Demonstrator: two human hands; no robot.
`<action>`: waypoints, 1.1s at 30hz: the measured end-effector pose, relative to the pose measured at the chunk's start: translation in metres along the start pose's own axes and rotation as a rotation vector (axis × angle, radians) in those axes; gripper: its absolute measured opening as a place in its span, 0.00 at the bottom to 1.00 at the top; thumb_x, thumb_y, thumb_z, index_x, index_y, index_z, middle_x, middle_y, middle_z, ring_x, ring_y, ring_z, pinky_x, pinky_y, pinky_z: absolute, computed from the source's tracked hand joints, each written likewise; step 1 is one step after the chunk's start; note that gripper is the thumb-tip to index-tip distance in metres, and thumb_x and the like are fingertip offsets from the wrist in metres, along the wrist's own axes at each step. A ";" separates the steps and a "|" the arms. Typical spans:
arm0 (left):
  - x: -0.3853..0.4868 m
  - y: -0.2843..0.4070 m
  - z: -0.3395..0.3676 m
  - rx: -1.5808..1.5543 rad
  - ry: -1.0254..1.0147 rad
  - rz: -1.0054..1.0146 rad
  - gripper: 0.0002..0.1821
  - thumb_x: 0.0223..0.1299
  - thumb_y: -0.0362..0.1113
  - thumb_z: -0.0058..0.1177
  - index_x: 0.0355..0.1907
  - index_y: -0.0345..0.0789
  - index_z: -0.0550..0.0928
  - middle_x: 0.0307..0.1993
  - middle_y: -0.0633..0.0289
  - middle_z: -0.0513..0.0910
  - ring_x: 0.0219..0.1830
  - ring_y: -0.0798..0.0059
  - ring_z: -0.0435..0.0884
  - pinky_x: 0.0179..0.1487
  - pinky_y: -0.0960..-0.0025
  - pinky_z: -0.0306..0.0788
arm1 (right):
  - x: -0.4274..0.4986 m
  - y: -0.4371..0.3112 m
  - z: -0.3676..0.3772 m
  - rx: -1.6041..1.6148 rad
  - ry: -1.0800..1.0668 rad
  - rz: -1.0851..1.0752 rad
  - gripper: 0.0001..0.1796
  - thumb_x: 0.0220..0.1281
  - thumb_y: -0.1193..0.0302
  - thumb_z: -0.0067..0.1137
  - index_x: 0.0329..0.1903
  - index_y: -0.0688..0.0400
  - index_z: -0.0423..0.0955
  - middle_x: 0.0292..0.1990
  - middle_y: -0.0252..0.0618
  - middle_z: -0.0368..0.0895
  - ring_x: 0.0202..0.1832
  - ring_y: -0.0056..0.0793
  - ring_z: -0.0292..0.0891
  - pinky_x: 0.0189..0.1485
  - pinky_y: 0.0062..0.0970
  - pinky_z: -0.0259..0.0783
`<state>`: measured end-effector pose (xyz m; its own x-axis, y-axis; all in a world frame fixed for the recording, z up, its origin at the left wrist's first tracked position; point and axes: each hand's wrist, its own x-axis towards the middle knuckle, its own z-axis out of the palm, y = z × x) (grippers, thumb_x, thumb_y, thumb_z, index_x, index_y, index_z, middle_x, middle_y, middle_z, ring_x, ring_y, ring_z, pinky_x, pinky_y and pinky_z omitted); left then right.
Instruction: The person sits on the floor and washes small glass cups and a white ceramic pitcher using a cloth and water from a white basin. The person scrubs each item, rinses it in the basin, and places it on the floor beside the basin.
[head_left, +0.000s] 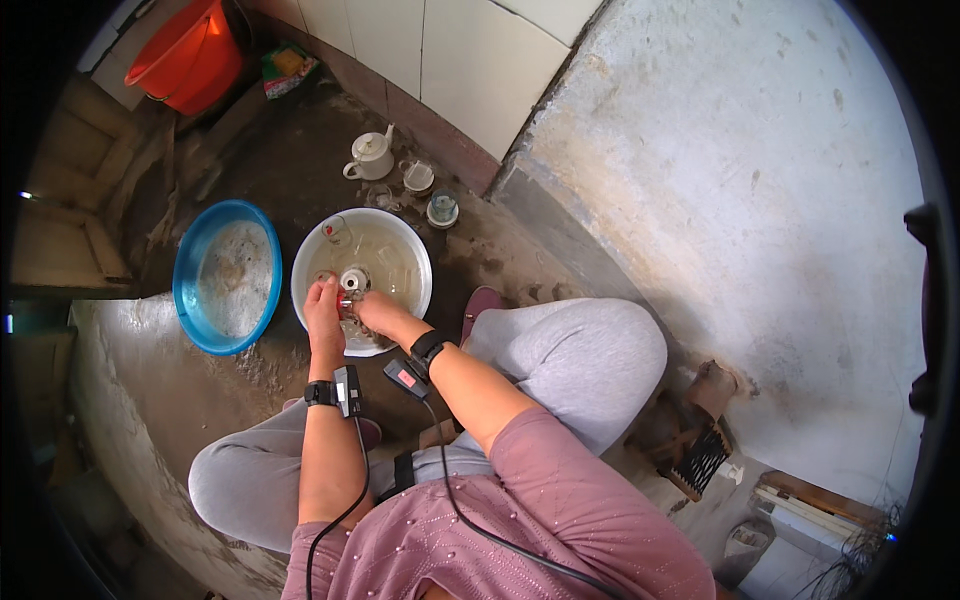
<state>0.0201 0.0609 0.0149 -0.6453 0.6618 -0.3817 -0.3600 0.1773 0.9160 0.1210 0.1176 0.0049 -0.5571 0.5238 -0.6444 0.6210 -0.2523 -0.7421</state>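
Over the near part of a white basin (298, 262) with cloudy water, my left hand (323, 307) grips a small drinking glass with red markings (345, 303). The fingers of my right hand (380, 312) meet the same glass from the other side; their tips are hidden. Something dark and stringy shows under the right hand, too unclear to name. Just beyond the hands, a small white round piece (353, 280) with a dark centre sits in the basin. Another glass with a red print (336, 231) leans at the far left of the basin, and clear glassware lies under the water.
To the left stands a blue basin (182, 281) with suds. Beyond the white basin are a white teapot (371, 156), glass cups (418, 177) and a glass on a white saucer (442, 206). An orange bucket (187, 64) and a plastic packet (287, 71) stand farther back. Cables hang from my wrists.
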 end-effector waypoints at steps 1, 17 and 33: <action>-0.001 -0.002 -0.003 0.028 -0.004 -0.049 0.11 0.64 0.39 0.50 0.25 0.39 0.76 0.21 0.73 0.71 0.23 0.87 0.65 0.27 0.80 0.57 | 0.000 0.003 0.001 -0.145 0.065 -0.102 0.16 0.61 0.59 0.53 0.37 0.60 0.78 0.25 0.42 0.80 0.29 0.34 0.78 0.33 0.34 0.71; -0.003 0.005 0.005 0.024 0.108 -0.012 0.12 0.64 0.38 0.47 0.24 0.38 0.75 0.18 0.73 0.70 0.20 0.87 0.64 0.23 0.77 0.57 | 0.014 0.003 -0.005 0.212 -0.174 -0.052 0.19 0.66 0.58 0.47 0.35 0.62 0.76 0.23 0.37 0.77 0.24 0.27 0.72 0.26 0.31 0.66; -0.007 -0.013 -0.025 0.169 -0.007 -0.333 0.11 0.63 0.42 0.41 0.27 0.41 0.73 0.19 0.70 0.69 0.16 0.81 0.65 0.16 0.76 0.57 | -0.001 0.003 -0.001 -0.583 0.107 -0.325 0.15 0.54 0.57 0.53 0.32 0.54 0.82 0.32 0.50 0.82 0.38 0.45 0.81 0.38 0.40 0.74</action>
<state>0.0119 0.0357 0.0023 -0.5070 0.5525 -0.6616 -0.4327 0.5008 0.7497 0.1240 0.1173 0.0029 -0.7269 0.5839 -0.3615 0.6438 0.3962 -0.6546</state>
